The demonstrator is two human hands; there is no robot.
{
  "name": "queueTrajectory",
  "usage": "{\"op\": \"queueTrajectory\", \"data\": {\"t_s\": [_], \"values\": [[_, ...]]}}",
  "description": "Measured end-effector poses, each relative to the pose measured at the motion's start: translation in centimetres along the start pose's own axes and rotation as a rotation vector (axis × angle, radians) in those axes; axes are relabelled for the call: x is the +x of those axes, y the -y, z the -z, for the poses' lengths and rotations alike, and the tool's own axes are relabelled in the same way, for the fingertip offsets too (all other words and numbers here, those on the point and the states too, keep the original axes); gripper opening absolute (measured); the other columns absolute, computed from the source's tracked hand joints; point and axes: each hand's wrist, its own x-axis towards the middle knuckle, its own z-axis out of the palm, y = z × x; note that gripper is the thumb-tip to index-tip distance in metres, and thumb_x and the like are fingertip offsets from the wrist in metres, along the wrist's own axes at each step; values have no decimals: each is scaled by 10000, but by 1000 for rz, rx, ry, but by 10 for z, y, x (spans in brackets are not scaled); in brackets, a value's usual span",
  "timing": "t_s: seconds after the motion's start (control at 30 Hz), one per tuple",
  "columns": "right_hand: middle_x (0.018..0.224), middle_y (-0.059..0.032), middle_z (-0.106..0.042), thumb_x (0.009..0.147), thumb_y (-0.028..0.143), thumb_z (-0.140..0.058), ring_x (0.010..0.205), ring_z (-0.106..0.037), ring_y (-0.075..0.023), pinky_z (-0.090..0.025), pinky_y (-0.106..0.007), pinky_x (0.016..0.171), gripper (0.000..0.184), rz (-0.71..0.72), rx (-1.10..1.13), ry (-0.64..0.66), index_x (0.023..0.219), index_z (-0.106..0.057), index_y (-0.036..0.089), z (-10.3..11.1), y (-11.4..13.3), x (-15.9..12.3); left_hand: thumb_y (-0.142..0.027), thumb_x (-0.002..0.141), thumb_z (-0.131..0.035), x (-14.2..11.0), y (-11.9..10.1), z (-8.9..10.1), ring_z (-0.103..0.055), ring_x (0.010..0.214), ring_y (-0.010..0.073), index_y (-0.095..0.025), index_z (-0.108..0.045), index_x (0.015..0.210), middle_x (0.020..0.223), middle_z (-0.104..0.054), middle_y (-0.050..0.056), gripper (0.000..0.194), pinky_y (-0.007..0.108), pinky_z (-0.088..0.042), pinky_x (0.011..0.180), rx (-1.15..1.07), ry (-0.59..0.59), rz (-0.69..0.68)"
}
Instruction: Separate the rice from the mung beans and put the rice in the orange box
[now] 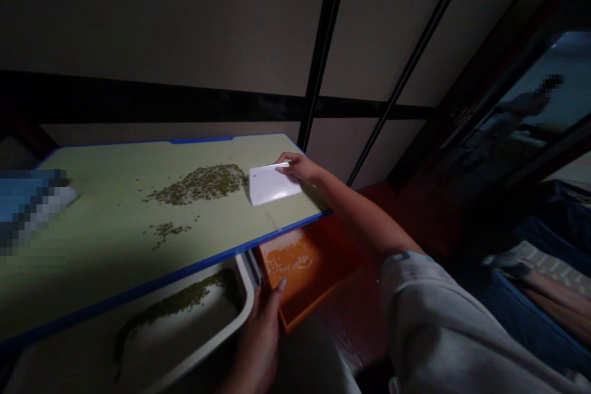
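Observation:
In my right hand [300, 167] is a flat white plastic scraper [274, 186], its left edge standing beside a spread pile of small green beans [207, 184] on the pale yellow tabletop [106, 221]. A smaller scatter of browner bits [168, 229] lies nearer the table's front edge. Below that edge my left hand [261, 335] grips the near left wall of an orange tray [318, 289], with the thumb over the wall; its other fingers are partly hidden. Some grains lie in the tray. Left of this hand is a white basin [207, 335] holding more green beans.
A blurred blue object [30, 200] sits on the table's left side. Behind the table stands a panelled wall [184, 24] with dark strips. At right, another person's arm and blue clothing [521, 301] are close by. The reddish floor [397, 215] shows beyond the tray.

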Motion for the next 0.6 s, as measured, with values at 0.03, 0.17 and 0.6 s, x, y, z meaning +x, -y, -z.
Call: {"op": "queueTrajectory", "data": {"t_s": [0.03,0.17,0.6], "values": [[573,56,-601,738,143,-748,482,-517,-75,-381,-173,445,189,-5,2,37,819,-583,186,-1,1,-3,-397,811,-586,0,0,0,-508,1297,219,-228,-551,1203,1289,-611,91,428,380,-303,1202,-8,6,10],[563,63,-600,729,127,-740,473,-500,-64,-365,-160,433,192,-11,2,142,820,-580,180,-4,4,-13,-395,820,-588,1,2,1,-467,1337,203,-246,-500,1266,1351,-571,76,479,364,-231,1232,-42,19,37],[637,38,-659,705,159,-758,535,-580,-90,-456,-184,484,228,-49,7,305,844,-578,183,5,-8,-30,-421,812,-604,-1,-1,0,-517,1289,244,-276,-516,1257,1333,-581,74,477,434,-344,1186,-71,29,72]]}}
